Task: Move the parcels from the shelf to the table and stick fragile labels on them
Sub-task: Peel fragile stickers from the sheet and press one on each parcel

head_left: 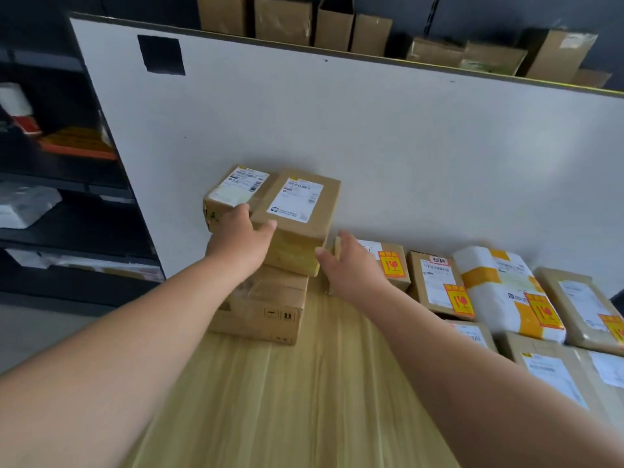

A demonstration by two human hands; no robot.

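Two small brown parcels with white shipping labels, a left one [233, 192] and a right one [300, 211], sit side by side on top of a larger cardboard box [266, 309] on the wooden table [304, 400]. My left hand [241, 241] rests against the near sides of both small parcels, thumb touching the right one. My right hand [351, 265] is spread just right of the stack, its thumb by the right parcel's lower corner. Labelled parcels [439, 285] with orange fragile stickers lie to the right.
A white board [371, 130] stands upright behind the table. Black shelving [67, 197] with white bags and an orange item is at the left. Cardboard boxes [283, 18] line the top behind the board. More parcels [553, 376] fill the table's right side.
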